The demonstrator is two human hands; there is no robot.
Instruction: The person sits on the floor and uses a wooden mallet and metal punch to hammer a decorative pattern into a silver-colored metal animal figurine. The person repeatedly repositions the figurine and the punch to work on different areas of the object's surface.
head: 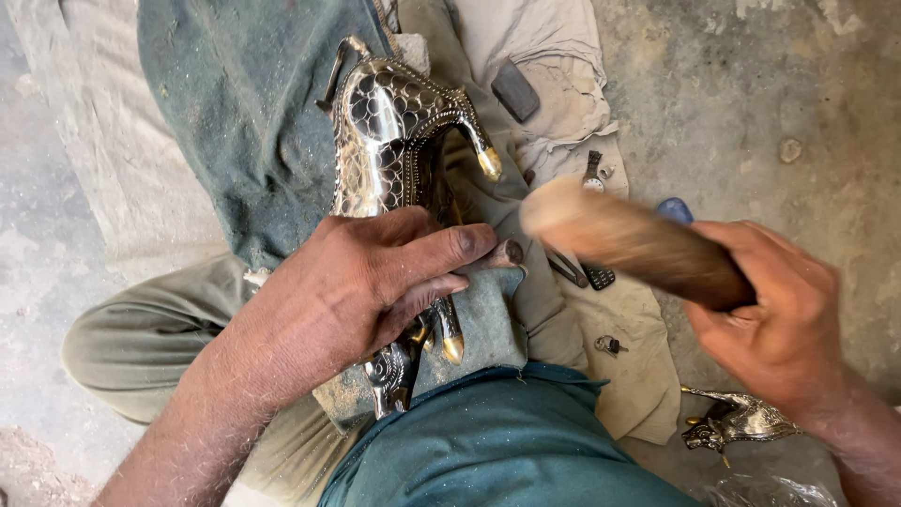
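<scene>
My left hand (361, 282) presses a patterned metal animal figure (394, 141) onto the green cloth (244, 113) across my lap, fingers also pinching a thin punch (502, 253). My right hand (779, 319) is clamped around a blurred wooden mallet (629, 244), right of the figure.

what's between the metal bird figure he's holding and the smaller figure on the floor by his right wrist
In the head view, between the metal bird figure and the smaller figure lies pale cloth with small dark tools and a tiny metal piece.

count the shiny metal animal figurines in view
2: one large silver engraved metal figurine on the lap under the left hand; one smaller metal figurine on the floor near the right hand. Others may be hidden.
</scene>
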